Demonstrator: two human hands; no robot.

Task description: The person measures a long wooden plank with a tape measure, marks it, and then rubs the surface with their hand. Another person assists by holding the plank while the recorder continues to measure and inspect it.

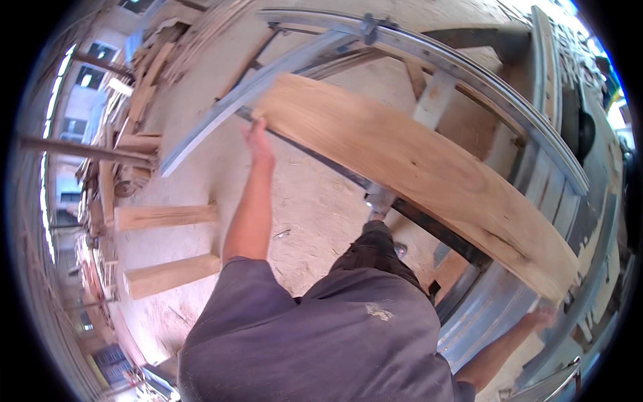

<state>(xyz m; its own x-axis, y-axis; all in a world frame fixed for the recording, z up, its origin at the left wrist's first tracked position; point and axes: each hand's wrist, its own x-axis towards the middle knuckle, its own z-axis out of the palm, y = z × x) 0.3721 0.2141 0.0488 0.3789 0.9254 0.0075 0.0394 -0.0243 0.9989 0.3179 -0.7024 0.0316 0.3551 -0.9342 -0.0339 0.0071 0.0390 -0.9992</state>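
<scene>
A long, wide wooden plank lies slantwise across the metal frame of a sliding-table machine, its far left end slightly blurred. My left hand grips the plank at the corner of that end, with part of the fingers hidden at the wood. At the plank's near right end, my right hand is beside the edge, over a grey metal table. Motion smears its fingers, so whether it touches the wood is unclear.
A metal rail runs beyond the plank, and a slanted metal bar slopes down at the left. Two wooden blocks, an upper one and a lower one, rest on the dusty floor. Stacked timber stands far left.
</scene>
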